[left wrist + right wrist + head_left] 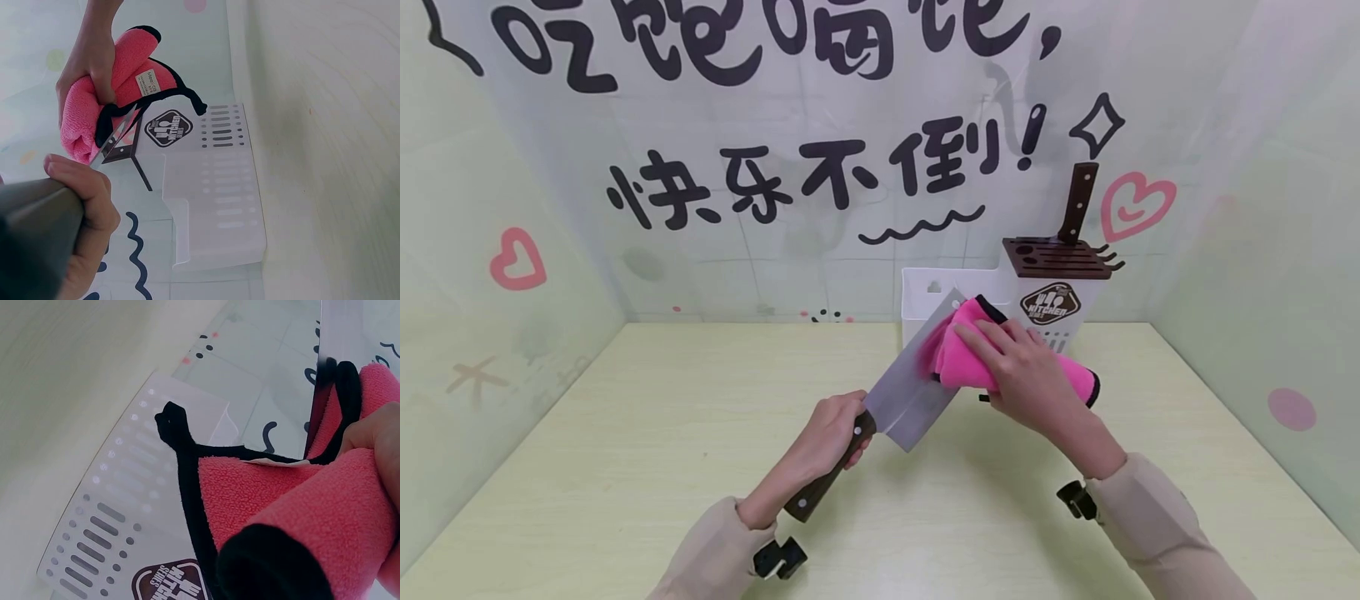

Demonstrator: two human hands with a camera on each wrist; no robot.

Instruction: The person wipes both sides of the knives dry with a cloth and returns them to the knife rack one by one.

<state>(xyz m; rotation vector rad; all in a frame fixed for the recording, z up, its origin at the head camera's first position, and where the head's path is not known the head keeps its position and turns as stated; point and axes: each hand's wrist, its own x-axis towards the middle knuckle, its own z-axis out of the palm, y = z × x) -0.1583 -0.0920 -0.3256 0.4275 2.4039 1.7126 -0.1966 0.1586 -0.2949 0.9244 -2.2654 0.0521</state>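
My left hand (831,433) grips the dark wooden handle (820,492) of a cleaver, whose broad steel blade (906,400) tilts up to the right above the table. A folded pink towel (966,358) with black edging lies against the blade's upper end. Fingers of my right hand (1030,371) curl over this towel and hold it on the blade. In the left wrist view, the towel (140,75) wraps close about the blade, and a white label shows on it. From the right wrist, the towel (269,506) hangs in front of the blade (319,369), hiding part of it.
Behind the hands a white knife holder (1052,304) with a dark slotted top stands against the back wall. Another knife's brown handle (1078,200) rises from it. The pale wooden table (662,417) spreads out below, with printed sheets covering the walls.
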